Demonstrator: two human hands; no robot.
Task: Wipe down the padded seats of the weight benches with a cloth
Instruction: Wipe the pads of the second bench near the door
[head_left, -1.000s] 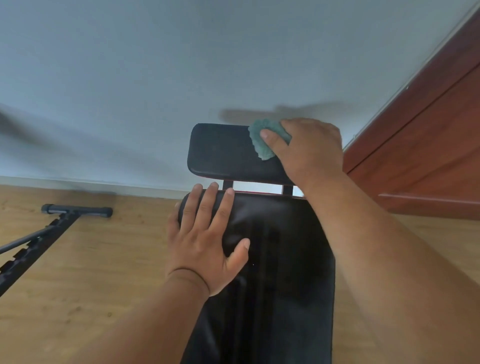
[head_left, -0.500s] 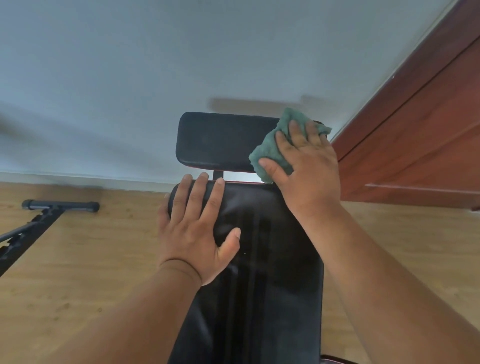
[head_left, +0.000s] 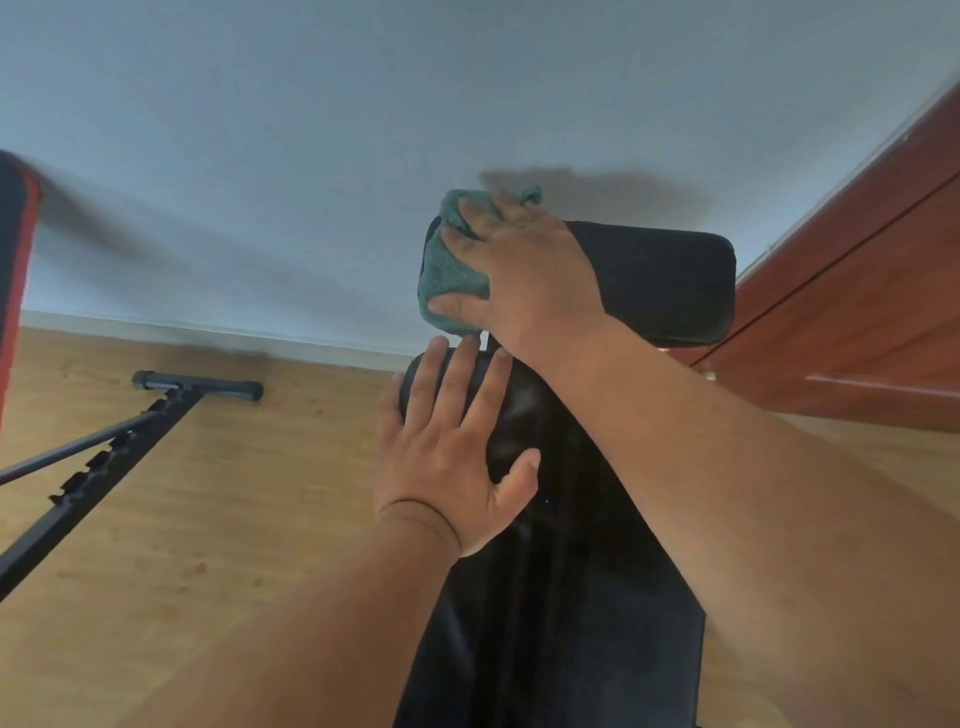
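- My right hand (head_left: 524, 275) lies on the green cloth (head_left: 451, 270), pressing it against the left end of the small black head pad (head_left: 670, 286) at the far end of the bench.
- The fingers (head_left: 480, 215) of that hand are spread and only lightly bent over the cloth; my thumb lies along its near edge. The cloth bunches out beyond my fingertips at the top and wraps over the pad's left edge, so most of what shows of it sits to the left of and under my fingers.
- Whether I am pinching the cloth or simply pressing it flat, I cannot tell.
- My left hand (head_left: 452, 457) rests flat on the far left corner of the long black seat pad (head_left: 571, 623), fingers straight and spread, thumb out to the right, holding nothing.
- The tips of my left fingers reach the far edge of the seat pad, just beside the cloth's lower edge and just below my right thumb. A narrow gap with a dark post separates the two pads there.
- My right forearm crosses over the seat pad's right side.
- On the wooden floor (head_left: 208, 545) to the left stands a black metal frame (head_left: 104, 467) with a crossbar foot, well apart from the bench.
- A red-edged black pad (head_left: 13, 249) shows at the left border, a pale wall (head_left: 311, 156) behind, and reddish-brown wood panelling (head_left: 857, 286) to the right.
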